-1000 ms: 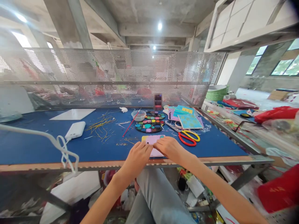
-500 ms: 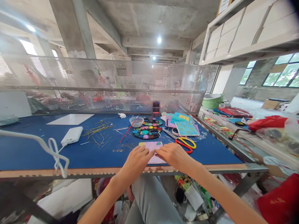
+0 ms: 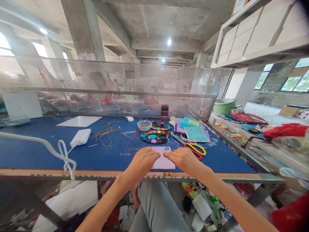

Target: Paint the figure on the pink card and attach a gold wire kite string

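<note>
Fingers of the left hand [image 3: 142, 162] and right hand [image 3: 183, 160] curl onto a pink card [image 3: 164, 164] at the table's [image 3: 36, 154] near edge; whether they grip it cannot be told.

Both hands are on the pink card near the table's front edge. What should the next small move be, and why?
Probably press down and smooth outward from the middle of the pink card. The left hand and right hand meet fingertip to fingertip over its centre, the card lies flat on the blue table, and the scissors lie untouched beyond it.
</note>
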Motion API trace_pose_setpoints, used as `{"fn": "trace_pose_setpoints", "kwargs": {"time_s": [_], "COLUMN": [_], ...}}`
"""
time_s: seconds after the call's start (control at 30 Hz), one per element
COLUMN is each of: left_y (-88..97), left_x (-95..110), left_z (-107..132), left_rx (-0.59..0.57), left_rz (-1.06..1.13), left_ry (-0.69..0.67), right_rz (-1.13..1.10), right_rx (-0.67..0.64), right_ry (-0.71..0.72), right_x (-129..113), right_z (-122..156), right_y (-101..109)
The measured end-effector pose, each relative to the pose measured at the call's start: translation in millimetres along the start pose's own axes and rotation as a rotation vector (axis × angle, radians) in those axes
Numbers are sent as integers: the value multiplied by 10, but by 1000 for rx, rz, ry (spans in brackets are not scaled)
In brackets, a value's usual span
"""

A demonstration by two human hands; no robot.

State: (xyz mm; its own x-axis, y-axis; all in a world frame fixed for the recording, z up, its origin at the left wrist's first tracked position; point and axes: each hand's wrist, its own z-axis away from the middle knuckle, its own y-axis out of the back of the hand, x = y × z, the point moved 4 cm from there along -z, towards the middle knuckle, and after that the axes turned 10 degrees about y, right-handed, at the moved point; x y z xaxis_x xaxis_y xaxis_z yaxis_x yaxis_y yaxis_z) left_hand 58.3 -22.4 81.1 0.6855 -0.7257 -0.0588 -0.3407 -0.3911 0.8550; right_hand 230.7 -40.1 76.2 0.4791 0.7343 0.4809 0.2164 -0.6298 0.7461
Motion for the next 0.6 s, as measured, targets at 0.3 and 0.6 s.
{"fn": "trace_pose_setpoints", "kwargs": {"time_s": [0.3, 0.6], "left_y": [23, -24], "left_x": [37, 34], "left_z": [14, -14], "left_rx": [190, 232], "left_rz": [-24, -41], "left_ry": [6, 21], "right_rz": [171, 140], "right_rx": [117, 129], "right_ry": [45, 5], "right_x": [-68, -46], "right_z": [34, 56], "right_y": [25, -31]}}
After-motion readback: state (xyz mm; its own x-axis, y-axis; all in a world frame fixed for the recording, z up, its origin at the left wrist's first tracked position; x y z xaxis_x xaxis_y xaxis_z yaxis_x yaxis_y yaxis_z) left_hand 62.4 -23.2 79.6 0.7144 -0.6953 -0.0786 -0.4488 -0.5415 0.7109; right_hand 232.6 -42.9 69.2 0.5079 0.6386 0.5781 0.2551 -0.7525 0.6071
